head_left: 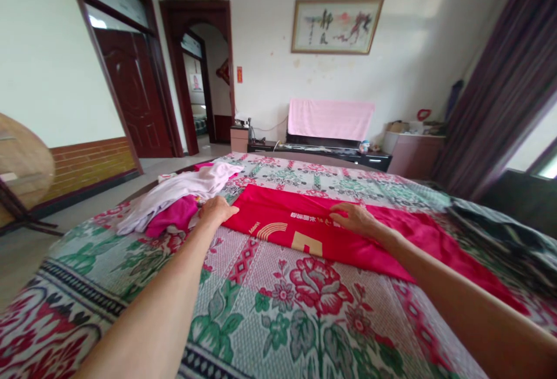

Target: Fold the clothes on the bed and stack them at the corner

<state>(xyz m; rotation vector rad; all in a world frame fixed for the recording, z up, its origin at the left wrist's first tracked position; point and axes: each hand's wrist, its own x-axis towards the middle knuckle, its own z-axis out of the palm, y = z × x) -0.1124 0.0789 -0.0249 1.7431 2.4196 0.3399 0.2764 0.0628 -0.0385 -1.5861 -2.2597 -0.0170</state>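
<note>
A long red printed cloth (265,208), folded into a strip, lies across the bed with white lettering and gold shapes on it. It looks like a garment, though its exact kind is not clear. My left hand (217,210) is closed at the cloth's left end, with the thumb on its edge. Over the upper middle of the strip rests my right hand (354,219), fingers apart and slightly bent, touching the fabric by the lettering. Toward the right, the cloth becomes looser and wrinkled, partly behind my right forearm.
A pile of pale pink clothing (174,193) and a magenta garment (174,216) lies left of my left hand. Dark striped fabric (505,234) is bunched at the right. Everything lies on a floral bedspread (317,286). Beyond stands a low black cabinet (376,160).
</note>
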